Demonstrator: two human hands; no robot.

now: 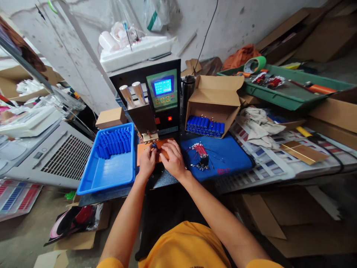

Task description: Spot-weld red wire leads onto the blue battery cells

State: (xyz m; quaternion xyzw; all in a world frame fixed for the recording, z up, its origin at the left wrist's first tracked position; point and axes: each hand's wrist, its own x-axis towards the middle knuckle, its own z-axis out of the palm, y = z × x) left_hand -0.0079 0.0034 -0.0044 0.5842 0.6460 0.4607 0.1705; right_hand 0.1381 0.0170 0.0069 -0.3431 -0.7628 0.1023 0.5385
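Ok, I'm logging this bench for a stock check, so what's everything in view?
machine: one, black with green panel, bench centre
blue tray: one, blue, left of machine
tray cells: many, blue, far end of blue tray
cardboard box: one, brown, open, right of machine
box cells: many, blue, inside cardboard box
plate: one, orange, under machine head
small cell: one, blue, on plate
mat: one, blue, right of plate
wire bundle: one, red and black, on mat
green tray: one, green, far right
tape roll: one, green, at green tray's far edge
cloth: one, white, right of cardboard box
left hand: fingertips at small cell
right hand: on plate, fingers spread
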